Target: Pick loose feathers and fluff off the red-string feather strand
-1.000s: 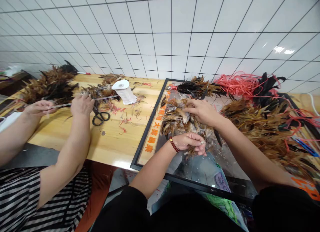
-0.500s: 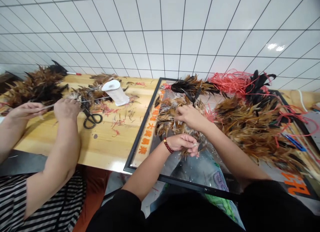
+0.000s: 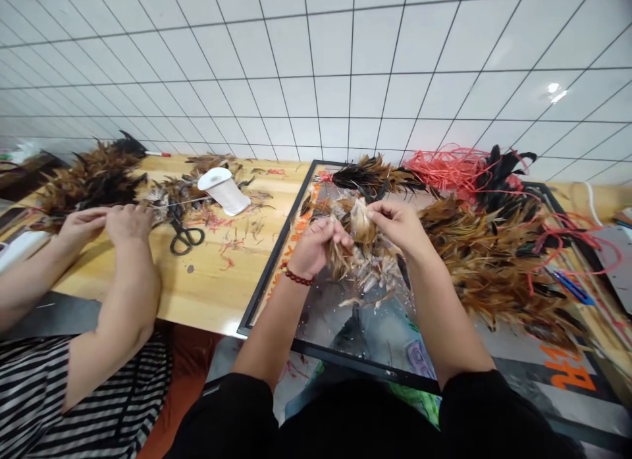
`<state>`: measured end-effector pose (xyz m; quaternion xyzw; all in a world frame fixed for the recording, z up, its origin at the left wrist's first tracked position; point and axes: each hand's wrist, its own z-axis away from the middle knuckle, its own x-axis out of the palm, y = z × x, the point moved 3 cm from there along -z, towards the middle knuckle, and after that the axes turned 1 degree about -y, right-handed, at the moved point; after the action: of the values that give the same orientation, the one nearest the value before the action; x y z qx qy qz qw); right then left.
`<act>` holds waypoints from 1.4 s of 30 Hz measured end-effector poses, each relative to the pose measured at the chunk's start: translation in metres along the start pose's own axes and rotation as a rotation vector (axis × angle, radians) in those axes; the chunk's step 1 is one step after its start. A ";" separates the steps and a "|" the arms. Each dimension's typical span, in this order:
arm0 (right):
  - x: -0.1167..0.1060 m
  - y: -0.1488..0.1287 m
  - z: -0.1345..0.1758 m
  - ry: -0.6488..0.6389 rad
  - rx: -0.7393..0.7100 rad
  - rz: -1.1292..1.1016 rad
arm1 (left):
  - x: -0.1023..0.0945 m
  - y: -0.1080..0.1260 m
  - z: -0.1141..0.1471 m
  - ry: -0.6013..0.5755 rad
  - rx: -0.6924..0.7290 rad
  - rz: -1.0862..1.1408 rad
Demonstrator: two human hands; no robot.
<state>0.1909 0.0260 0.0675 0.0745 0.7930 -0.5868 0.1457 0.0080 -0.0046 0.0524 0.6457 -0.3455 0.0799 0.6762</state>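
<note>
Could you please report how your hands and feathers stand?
Left hand pinching brown feathers. Right hand pinching fluffy pale feather tuft. Brown and white feather heap close to both.

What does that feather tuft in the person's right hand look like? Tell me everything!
The feather tuft looks soft and fluffy, cream-white towards the top and golden brown lower down. The right hand pinches its pale part between fingertips. It is held over the heap of feathers, with the left hand on its other side. I can't tell whether its lower end touches the heap.
</note>
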 end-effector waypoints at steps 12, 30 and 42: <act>-0.013 -0.010 0.002 0.032 -0.007 -0.331 | 0.023 -0.005 -0.070 0.235 0.127 -0.194; -0.006 -0.004 0.005 0.394 -0.018 -0.002 | 0.030 -0.019 -0.074 0.269 0.205 -0.446; -0.007 -0.023 0.014 0.278 -0.150 0.477 | 0.027 -0.028 -0.078 0.276 0.236 -0.430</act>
<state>0.1928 0.0064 0.0864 0.3277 0.8067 -0.4596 0.1749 0.0717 0.0547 0.0505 0.7614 -0.0933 0.0614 0.6386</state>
